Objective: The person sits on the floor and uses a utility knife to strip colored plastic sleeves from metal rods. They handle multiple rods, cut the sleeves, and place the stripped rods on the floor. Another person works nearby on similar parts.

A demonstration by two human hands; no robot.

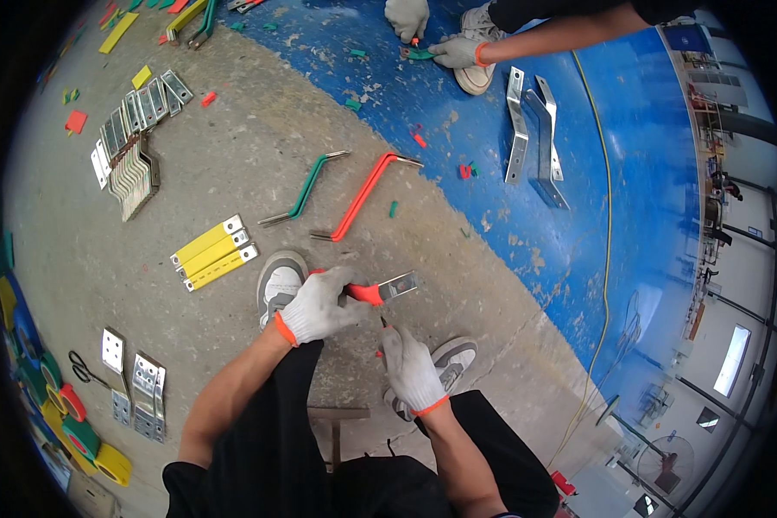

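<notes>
My left hand (319, 304), in a white glove with an orange cuff, grips a flat metal bar covered by a red sleeve (367, 294). The bar's bare silver end (399, 285), with a hole, points right. Close below it, my gloved right hand (413, 369) is closed round a slim tool (383, 322) with a dark pointed tip. A bit of red shows beside that hand; the fingers hide most of the tool, so its kind is unclear. Beyond my hands lie a bent red-sleeved bar (360, 197), a bent green-sleeved bar (306, 190) and yellow-sleeved flat bars (213, 252).
Stacked bent metal bars (138, 177) lie far left. Scissors (84, 368), metal plates (147, 388) and coloured tape rolls (82, 439) are near left. A co-worker's gloved hand (455, 52) holds a green piece at the top. Silver bars (515, 125) and a yellow cable (609, 198) lie on blue floor.
</notes>
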